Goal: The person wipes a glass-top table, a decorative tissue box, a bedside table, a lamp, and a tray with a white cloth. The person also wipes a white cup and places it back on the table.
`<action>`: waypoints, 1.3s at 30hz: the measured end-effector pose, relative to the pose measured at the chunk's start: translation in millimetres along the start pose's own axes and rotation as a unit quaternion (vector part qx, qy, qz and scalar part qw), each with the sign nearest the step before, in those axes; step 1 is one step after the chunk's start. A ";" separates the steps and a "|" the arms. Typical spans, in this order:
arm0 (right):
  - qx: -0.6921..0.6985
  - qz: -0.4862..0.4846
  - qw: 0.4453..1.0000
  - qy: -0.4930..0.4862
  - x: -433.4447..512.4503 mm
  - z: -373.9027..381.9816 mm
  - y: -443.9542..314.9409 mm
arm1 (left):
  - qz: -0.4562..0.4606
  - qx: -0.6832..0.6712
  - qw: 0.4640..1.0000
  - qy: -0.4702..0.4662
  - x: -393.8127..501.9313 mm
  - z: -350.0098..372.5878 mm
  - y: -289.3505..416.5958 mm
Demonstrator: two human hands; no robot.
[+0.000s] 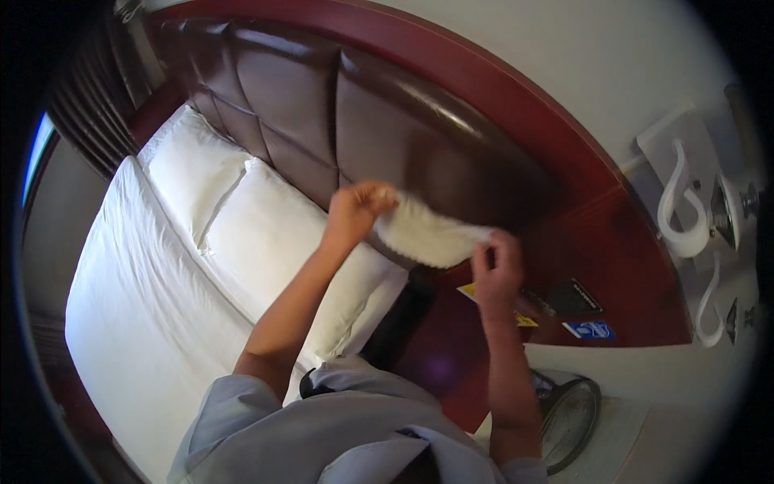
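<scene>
A small white cloth with a fluffy or ruffled lower edge [432, 236] is stretched between both hands, in front of the brown padded headboard [399, 121]. My left hand [357, 212] pinches its left end, and my right hand [499, 263] pinches its right end. Motion blurs the cloth, so its exact kind cannot be told. Below and to the left lies the bed with a white cover [145, 290]. One white pillow [284, 224] is nearest to my left forearm, and another white pillow [193, 163] lies farther left against the headboard.
On the dark red bedside surface [447, 351] lie a black card [577, 297], a blue card [589, 330] and yellow printed pieces. A waste bin [571, 423] stands at the lower right. White curved wall lamps [683, 224] are at the right. A dark curtain [94, 97] hangs at the upper left.
</scene>
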State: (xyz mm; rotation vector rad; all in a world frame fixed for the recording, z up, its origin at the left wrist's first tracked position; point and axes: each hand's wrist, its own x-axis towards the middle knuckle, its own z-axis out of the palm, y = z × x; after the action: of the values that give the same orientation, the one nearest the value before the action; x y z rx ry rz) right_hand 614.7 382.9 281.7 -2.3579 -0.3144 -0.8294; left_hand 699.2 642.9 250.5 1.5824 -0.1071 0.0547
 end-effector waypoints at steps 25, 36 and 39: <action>0.306 0.254 0.917 -0.026 -8.1 53.1 -15.4 | -0.002 -0.093 0.993 0.069 37.8 -45.5 3.1; 0.164 -0.010 0.985 -0.052 32.2 55.4 -47.4 | -0.047 -0.146 0.978 0.144 59.6 -72.6 -10.9; 0.127 0.025 0.986 -0.102 -10.9 74.9 -13.3 | -0.121 -0.075 0.985 0.099 43.3 -54.7 -79.4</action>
State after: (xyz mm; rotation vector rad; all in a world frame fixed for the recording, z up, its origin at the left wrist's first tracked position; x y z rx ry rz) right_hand 637.3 439.6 235.0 -2.2028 -0.4171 -0.4924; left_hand 752.2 697.0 176.8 1.4210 0.2315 0.0138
